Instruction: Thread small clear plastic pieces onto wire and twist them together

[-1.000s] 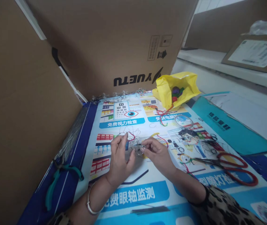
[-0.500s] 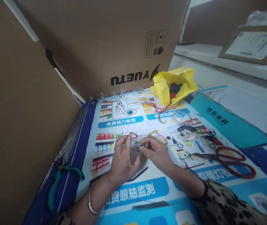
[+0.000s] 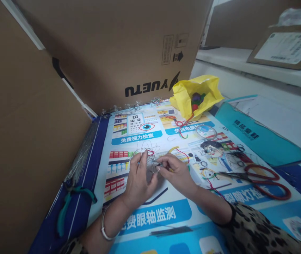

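Observation:
A bent piece of thin silvery wire point(image 3: 152, 166) with fine loops is held between my two hands above the printed sheet. My left hand point(image 3: 137, 178) has its fingers and thumb around the left side of the wire. The thumb and fingertips of my right hand point(image 3: 178, 173) pinch the wire's right side. Just beyond the left fingertips, a bit of red cord point(image 3: 151, 152) shows among the thin loops. The exact shape of the wire piece is partly hidden by the fingers.
Red-handled scissors point(image 3: 285, 192) lie at right, teal-handled pliers point(image 3: 63, 215) at left beside straight wires point(image 3: 83, 151). A yellow bag point(image 3: 180, 97) with coloured balls stands at the back near tangled wire pieces point(image 3: 130, 107). Cardboard point(image 3: 108, 46) walls the back and left. Short dark wires point(image 3: 170, 231) lie in front.
My right fingertips have shifted very slightly on the wire. The whole view has moved a little; the things on the sheet lie as before.

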{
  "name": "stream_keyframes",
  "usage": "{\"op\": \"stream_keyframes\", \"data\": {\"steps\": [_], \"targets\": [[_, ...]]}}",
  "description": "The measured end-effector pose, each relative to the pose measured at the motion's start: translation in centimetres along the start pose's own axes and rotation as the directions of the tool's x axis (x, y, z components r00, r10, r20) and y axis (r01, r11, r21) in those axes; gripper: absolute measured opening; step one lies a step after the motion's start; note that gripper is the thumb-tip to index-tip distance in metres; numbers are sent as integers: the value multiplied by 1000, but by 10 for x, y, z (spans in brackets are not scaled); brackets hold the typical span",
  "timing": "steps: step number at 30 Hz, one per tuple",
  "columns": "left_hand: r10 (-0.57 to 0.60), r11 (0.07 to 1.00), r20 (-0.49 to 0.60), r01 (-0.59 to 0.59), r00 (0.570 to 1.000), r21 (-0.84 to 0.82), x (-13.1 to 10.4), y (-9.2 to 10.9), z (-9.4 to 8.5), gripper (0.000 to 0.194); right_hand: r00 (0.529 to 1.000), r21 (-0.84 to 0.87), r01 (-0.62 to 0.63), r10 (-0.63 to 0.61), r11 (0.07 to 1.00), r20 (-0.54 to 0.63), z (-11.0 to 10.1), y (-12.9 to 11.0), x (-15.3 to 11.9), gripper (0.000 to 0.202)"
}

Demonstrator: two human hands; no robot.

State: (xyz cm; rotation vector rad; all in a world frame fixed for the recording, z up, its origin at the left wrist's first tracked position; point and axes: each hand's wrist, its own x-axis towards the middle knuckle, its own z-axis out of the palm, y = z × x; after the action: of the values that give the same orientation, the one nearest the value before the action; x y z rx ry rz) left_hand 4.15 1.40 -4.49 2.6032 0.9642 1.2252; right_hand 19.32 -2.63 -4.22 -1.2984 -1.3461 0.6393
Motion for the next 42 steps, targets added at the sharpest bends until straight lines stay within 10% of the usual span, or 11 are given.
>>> {"op": "stream_keyframes", "data": {"steps": [42], "targets": [[-15, 998, 41, 17, 999, -53, 0, 1, -8, 66, 997, -86, 75, -75, 993, -1, -1, 2, 1, 13]]}}
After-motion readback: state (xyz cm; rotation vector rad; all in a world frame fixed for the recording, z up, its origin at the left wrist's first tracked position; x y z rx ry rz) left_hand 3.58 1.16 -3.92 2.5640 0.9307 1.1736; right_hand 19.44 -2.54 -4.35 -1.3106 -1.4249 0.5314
